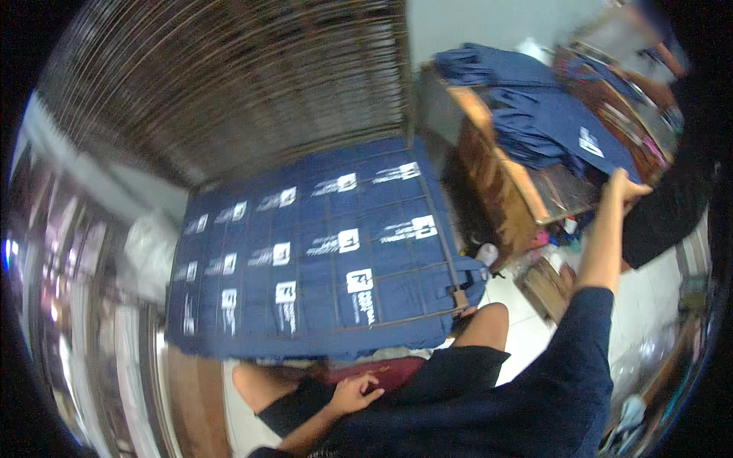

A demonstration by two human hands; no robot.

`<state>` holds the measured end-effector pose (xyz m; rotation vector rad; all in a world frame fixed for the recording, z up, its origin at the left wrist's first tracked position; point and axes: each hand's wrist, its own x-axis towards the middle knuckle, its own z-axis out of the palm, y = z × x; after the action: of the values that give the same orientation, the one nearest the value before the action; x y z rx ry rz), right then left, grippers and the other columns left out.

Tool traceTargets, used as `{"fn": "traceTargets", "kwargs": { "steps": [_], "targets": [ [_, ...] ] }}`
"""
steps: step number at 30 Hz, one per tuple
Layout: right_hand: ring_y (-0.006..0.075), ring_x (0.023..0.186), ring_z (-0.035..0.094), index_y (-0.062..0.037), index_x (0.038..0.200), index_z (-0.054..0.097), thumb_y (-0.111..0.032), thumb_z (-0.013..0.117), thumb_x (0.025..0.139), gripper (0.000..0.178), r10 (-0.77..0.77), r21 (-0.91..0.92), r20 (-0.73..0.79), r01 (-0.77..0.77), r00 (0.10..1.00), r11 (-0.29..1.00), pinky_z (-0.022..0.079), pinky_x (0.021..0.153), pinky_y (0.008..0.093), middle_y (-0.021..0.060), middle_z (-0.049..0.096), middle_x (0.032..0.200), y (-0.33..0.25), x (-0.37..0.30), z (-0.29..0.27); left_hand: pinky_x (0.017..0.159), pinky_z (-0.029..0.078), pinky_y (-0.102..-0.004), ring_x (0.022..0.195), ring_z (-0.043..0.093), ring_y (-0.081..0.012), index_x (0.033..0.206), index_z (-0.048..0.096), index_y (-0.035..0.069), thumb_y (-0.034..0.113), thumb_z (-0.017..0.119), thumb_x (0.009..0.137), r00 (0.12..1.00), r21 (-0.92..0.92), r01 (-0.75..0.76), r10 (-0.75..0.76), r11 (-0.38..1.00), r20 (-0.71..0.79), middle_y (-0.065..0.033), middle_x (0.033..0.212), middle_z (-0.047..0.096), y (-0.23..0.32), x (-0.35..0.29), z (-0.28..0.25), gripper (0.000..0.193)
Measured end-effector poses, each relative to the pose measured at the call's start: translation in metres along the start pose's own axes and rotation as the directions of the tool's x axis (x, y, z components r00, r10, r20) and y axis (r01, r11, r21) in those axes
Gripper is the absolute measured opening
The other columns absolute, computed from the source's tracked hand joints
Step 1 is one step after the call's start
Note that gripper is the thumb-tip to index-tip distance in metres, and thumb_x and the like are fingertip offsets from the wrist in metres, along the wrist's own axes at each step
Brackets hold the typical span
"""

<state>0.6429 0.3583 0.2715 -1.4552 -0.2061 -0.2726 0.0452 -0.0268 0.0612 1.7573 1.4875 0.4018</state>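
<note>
My right hand (628, 188) reaches far out to the right, with its fingers closed on the near corner of a navy fabric piece (573, 126) that bears a white print. That piece lies over a heap of gathered navy fabric (519, 126) on a wooden table. Over my lap my left hand (355, 395) is loosely curled, thumb and fingers apart, with nothing seen in it. In front of my knees, navy printed pieces (313, 217) lie side by side on a wire rack, with a strap or handle (458, 286) near its right corner.
Raised wire rack layers (252, 69) stand tilted behind the printed pieces. The worn wooden table (500, 179) is at the right, and another person (668, 53) is blurred beyond it. A small wooden stool (540, 291) and plastic bags (641, 359) are on the tiled floor.
</note>
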Motion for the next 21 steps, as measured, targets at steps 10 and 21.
{"fn": "traceTargets", "kwargs": {
  "steps": [10, 21],
  "targets": [
    [0.0344, 0.114, 0.048, 0.0029, 0.141, 0.0, -0.022, 0.068, 0.076, 0.097, -0.737, 0.471, 0.406, 0.568, 0.54, 0.675, 0.037, 0.099, 0.0418, 0.0309, 0.032, 0.134, -0.215, -0.011, -0.044, 0.052, 0.041, -0.0321, 0.057, 0.049, -0.0155, 0.098, 0.062, 0.008, 0.027, 0.072, 0.078, 0.887, -0.246, -0.462, 0.445, 0.852, -0.124, -0.0019, 0.066, 0.047, 0.108, 0.055, -0.027, 0.029],
    [0.0263, 0.121, 0.041, 0.0002, 0.145, 0.014, -0.02, 0.067, 0.068, 0.095, -0.725, 0.762, 0.647, 0.172, -0.238, 0.624, 0.025, 0.107, 0.0339, 0.0194, 0.036, 0.134, -0.368, -0.239, -0.17, 0.107, 0.023, -0.0408, 0.133, 0.028, -0.024, 0.145, 0.021, 0.01, 0.065, 0.023, 0.09, 0.792, -0.68, -0.611, 0.318, 0.405, -0.522, -0.0113, 0.142, 0.034, 0.132, 0.14, -0.131, 0.078]
  ]
}}
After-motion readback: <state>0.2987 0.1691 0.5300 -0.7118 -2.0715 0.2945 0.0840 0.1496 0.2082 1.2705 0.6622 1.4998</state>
